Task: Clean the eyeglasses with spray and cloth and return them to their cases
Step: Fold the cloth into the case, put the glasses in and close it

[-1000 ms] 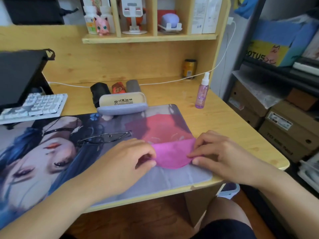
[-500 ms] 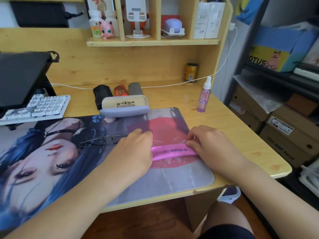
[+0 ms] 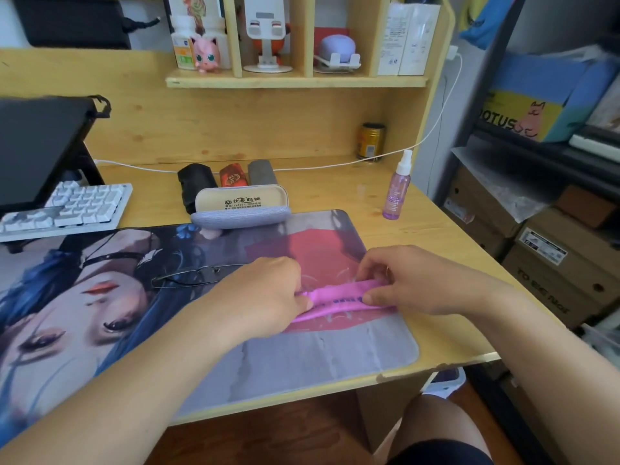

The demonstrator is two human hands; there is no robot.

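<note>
A pink cleaning cloth (image 3: 337, 298) lies folded into a narrow strip on the printed desk mat (image 3: 318, 357). My left hand (image 3: 268, 293) pinches its left end and my right hand (image 3: 409, 280) pinches its right end. Thin black-framed eyeglasses (image 3: 194, 276) lie folded on the mat just left of my left hand. An open grey eyeglass case (image 3: 241, 206) with a beige lining stands at the mat's far edge. Behind it lie a black case (image 3: 194, 182), a red case (image 3: 233, 176) and a grey case (image 3: 261, 172). A purple spray bottle (image 3: 397, 193) stands upright at the right.
A white keyboard (image 3: 70, 206) and a dark monitor (image 3: 37, 149) sit at the left. A small can (image 3: 370, 142) and a white cable (image 3: 335, 166) are at the desk's back. Cardboard boxes (image 3: 553, 256) on a shelf stand right of the desk edge.
The cloth went from a wide folded half to a narrow strip as both hands rolled it away from me. The hands moved slightly forward with it.
</note>
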